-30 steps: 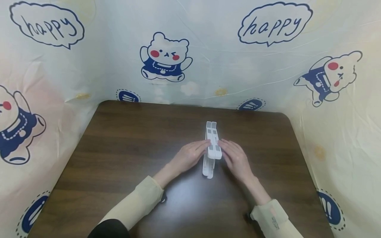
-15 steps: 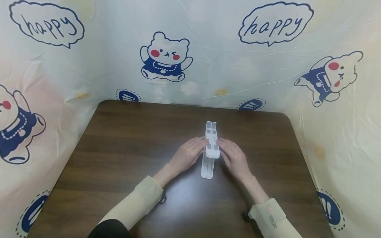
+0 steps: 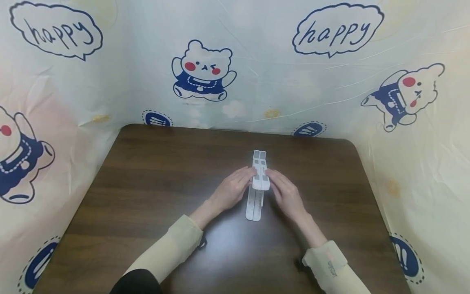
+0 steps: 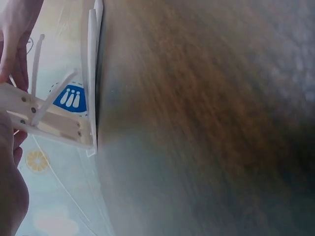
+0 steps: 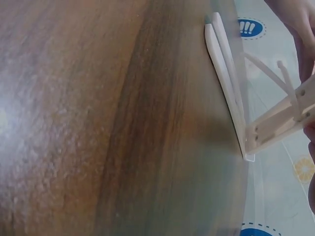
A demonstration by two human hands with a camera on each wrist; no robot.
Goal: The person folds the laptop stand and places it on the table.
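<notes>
White folding stand (image 3: 258,183) sits pinched between fingers of left hand (image 3: 231,191) and right hand (image 3: 286,195).

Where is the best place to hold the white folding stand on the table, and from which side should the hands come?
Probably the raised upper panel of the white folding stand, pinched from its two long sides, as the left hand and right hand do. The stand is narrow, the panel tilts up off the flat base rails, so both edges are free, while the base lies flush on the table.
</notes>
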